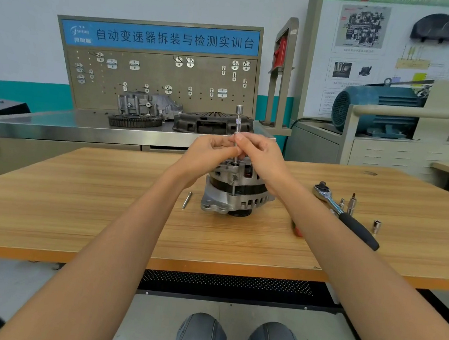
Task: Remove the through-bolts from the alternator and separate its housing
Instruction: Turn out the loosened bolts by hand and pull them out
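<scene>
The silver alternator (236,196) stands on the wooden table (102,212), pulley end down. A chrome extension bar (238,121) rises upright from its top edge, seated over a through-bolt whose shank (233,188) shows down the housing side. My left hand (208,151) and my right hand (261,153) both pinch the bar's lower shaft just above the housing. One removed through-bolt (187,200) lies on the table left of the alternator.
A ratchet handle (346,214) with a black grip lies right of the alternator, with several small sockets (351,204) beside it. A red-handled tool (296,228) peeks out under my right forearm. Behind the table stands a steel bench (56,127) with gearbox parts and a pegboard.
</scene>
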